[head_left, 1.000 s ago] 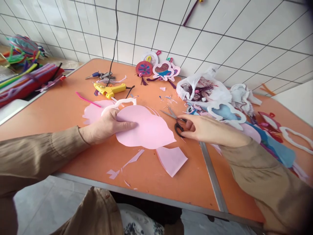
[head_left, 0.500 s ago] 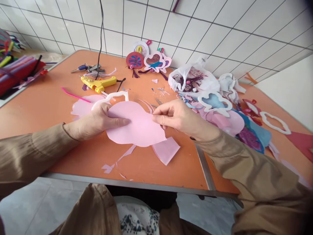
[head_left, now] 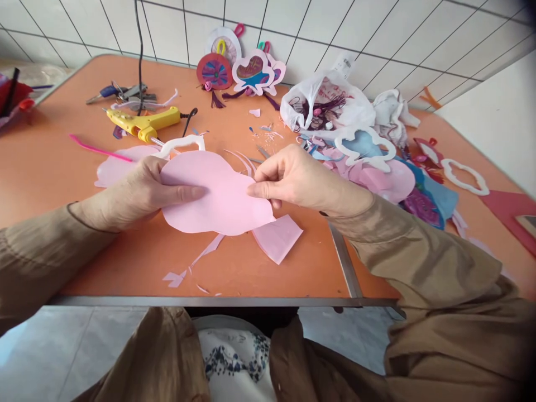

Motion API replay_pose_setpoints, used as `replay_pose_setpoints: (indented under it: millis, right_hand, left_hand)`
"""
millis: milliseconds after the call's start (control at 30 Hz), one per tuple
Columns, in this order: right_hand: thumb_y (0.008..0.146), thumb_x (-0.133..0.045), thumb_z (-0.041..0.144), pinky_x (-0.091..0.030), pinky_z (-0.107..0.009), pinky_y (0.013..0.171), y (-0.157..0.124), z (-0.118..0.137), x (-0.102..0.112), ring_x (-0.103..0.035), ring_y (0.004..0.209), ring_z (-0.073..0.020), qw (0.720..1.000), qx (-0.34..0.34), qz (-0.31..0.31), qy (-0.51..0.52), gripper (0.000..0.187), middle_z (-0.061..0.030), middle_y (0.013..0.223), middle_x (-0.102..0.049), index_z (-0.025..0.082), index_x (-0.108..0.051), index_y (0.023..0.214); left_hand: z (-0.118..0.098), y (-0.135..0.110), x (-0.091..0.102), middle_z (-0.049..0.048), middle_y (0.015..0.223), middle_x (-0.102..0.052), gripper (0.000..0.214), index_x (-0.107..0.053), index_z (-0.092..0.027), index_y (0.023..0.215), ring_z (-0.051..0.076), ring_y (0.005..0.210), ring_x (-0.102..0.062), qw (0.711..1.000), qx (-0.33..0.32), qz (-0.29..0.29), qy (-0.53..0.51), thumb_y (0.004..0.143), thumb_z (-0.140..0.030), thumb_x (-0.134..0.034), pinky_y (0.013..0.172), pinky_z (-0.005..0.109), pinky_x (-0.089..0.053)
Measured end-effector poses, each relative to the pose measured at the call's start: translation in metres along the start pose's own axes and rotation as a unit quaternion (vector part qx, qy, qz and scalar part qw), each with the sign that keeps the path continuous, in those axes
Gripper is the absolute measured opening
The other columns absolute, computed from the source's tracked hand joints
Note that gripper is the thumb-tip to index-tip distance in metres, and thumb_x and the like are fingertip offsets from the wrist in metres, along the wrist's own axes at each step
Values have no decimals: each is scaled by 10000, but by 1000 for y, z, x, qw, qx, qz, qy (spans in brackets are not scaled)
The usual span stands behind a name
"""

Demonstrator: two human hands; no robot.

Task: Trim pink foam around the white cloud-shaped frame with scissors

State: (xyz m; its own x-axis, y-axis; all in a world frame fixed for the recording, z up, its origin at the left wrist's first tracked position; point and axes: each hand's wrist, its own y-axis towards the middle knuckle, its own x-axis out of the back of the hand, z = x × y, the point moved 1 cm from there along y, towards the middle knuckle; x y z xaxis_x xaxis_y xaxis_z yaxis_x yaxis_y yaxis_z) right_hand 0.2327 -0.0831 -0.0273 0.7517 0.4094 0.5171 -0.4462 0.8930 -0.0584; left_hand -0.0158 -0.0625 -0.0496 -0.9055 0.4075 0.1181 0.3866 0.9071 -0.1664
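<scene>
A pink paper cut-out (head_left: 220, 195) with a lobed outline is held just above the orange table (head_left: 50, 173). My left hand (head_left: 138, 192) grips its left edge, thumb on top. The cut-out's right edge is pinched by my right hand (head_left: 293, 178) between thumb and forefinger. A white foam outline frame (head_left: 180, 144) pokes out behind the cut-out by my left hand. A second pink sheet (head_left: 115, 167) lies under my left hand.
A yellow glue gun (head_left: 142, 123) with a black cord lies behind my left hand. Pink offcuts (head_left: 278, 237) and slivers lie near the front edge. Finished paper ornaments (head_left: 247, 70) lean on the tiled wall. A white plastic bag (head_left: 326, 103) and coloured cut-outs (head_left: 393, 178) pile up on the right.
My right hand left the black scissors and moved left to pinch the cut-out's right edge. The view shifted so the table sits higher in the frame.
</scene>
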Motion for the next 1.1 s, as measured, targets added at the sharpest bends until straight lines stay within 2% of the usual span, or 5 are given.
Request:
replay_pose_setpoints:
  millis: [200,433,667,800,1100]
  right_hand:
    - [798,-752,476,-347,-237,465,0,2,1,-486,414,-58,1000,-5,2,0,438,34,425,-579,187,-605,502]
    - [815,-755,425,-317,-227,445,0,2,0,-463,413,-51,1000,-12,0,-1,422,39,429,-572,187,-607,500]
    - [846,-749,421,-329,-234,469,0,1,1,-467,416,-53,1000,-11,4,-5,442,26,436,-586,179,-617,501]
    - [844,-743,470,-336,-245,473,0,1,1,-475,429,-63,1000,1,6,-9,472,24,446,-592,192,-606,488]
    - [913,-624,233,-402,-277,535,-3,6,-1,-527,484,-93,999,11,-27,-15,319,25,494,-587,191,-639,597]
  left_hand:
    - [-9,-5,-7,35,787,-782,301,-771,-121,814,205,739,-720,1000,-4,-24,-3,605,-291,-905,664,292,-621]
    - [-6,-2,-1,72,810,-768,381,-786,-117,831,272,764,-726,998,-18,-18,56,595,-385,-920,691,384,-620]
    - [-7,-4,-4,41,815,-784,301,-778,-123,842,210,759,-722,999,-29,-18,18,625,-293,-898,651,280,-613]
    - [-7,-4,-4,53,838,-782,337,-793,-123,880,238,791,-726,999,-21,-28,33,625,-313,-906,687,321,-616]
    - [-3,0,-2,39,800,-769,280,-782,-122,832,171,724,-676,1000,-23,-7,6,665,-315,-899,611,234,-583]
